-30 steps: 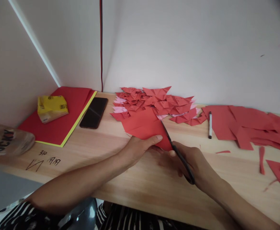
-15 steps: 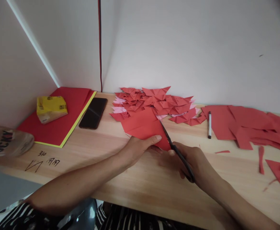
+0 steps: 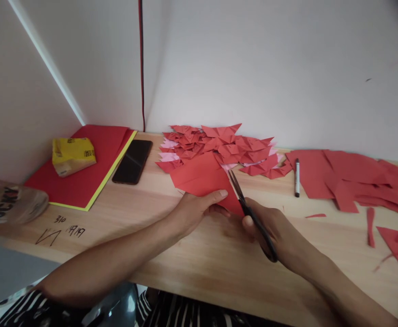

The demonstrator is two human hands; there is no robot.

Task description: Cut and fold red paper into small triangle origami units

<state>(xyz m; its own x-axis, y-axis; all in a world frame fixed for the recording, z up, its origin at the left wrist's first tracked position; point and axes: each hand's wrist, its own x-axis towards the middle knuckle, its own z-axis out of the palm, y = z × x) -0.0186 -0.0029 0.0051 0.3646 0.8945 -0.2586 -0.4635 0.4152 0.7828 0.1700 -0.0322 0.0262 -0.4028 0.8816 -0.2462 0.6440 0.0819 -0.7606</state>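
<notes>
My left hand pinches a red sheet of paper at its near edge, thumb on top and fingers beneath. The sheet is held above the table, with a crease across it. My right hand is wrapped round the black handles of a pair of scissors. Their blades point away from me and stand slightly apart, along the right edge of the red sheet. Behind the sheet lies a pile of folded red and pink paper pieces.
Right of the pile, a marker lies beside overlapping red sheets; nearer are paper scraps. To the left are a phone, red and yellow sheets under a yellow packet, and a clear bottle.
The scissor blades have parted, and my right thumb has shifted on the handle. The red sheet and my left hand have moved only slightly left.
</notes>
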